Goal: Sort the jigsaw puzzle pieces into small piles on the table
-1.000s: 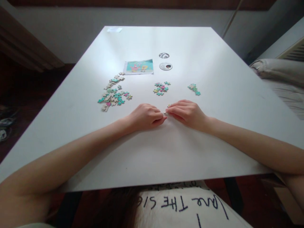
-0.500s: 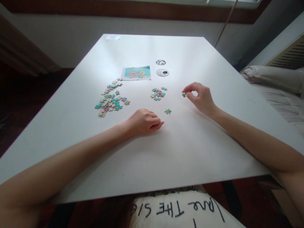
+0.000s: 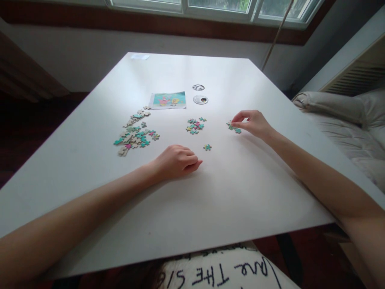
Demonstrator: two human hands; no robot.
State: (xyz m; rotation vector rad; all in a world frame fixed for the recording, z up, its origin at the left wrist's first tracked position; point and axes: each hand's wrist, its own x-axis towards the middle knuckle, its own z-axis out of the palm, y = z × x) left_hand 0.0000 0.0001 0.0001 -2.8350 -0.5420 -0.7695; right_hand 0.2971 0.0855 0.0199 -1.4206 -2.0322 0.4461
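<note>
My right hand (image 3: 252, 122) is at the right of the table, thumb and forefinger closed on a small jigsaw puzzle piece at a little group of green puzzle pieces (image 3: 237, 130). The fingertips hide part of the group. My left hand (image 3: 179, 161) rests on the table with its fingers curled in, and nothing shows in it. Just beyond it lies a single teal and yellow puzzle piece (image 3: 207, 147). A cluster of pink, yellow and teal puzzle pieces (image 3: 195, 126) lies between the hands, farther back. To the left spreads a larger pile of puzzle pieces (image 3: 135, 138), several grey side up.
A cartoon picture sheet (image 3: 168, 100) lies behind the pile on the white table (image 3: 168, 224). Two round discs (image 3: 200, 99) are to its right. A small pale slip (image 3: 140, 57) lies at the far left corner. A cushioned seat (image 3: 339, 124) stands to the right.
The view has tilted up, showing more of the window. My right hand has shifted slightly, and green pieces beneath its fingertips now show. My left hand stays curled in place.
</note>
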